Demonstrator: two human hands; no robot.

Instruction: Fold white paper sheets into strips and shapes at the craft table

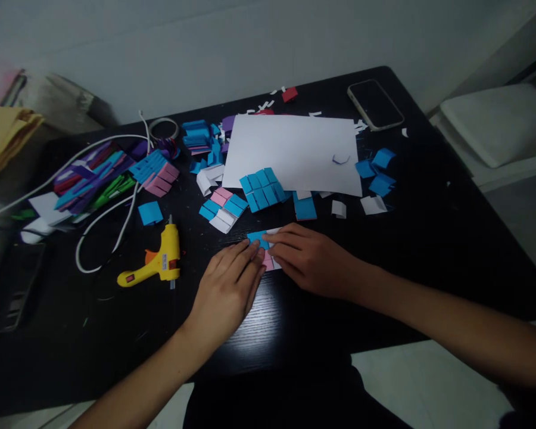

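The small folded-paper piece, w/ blue, pink & white panels, lay flat on the desk btwn both hands, partly covered by fingers. Clock dirs from the piece: L hand came in from 8 o'clock, palm down, fingers together & slightly bent, tips on the piece's L part. R hand came in from 3, fingers stretched toward it, tips on its R part. Neither hand was balled up; cannot tell if they pinched the paper or only pressed it, as the undersides were hidden.

Just beyond, at 12, a blue folded block overlapped the near edge of a big white sheet, which ran twd 1. Near at 10: a blue, pink & white block. Betw. 1 & 2, a blue piece by the sheet's edge; loose blue pieces approx. 2.

Yellow glue gun lay at 9, nozzle twd 12, apart from L hand. Farther, approx. 10: blue-&-pink block, white cable, bundle of coloured strips. Tape roll betw. 10 & 11. Phone betw. 1 & 2, far corner, screen dark.
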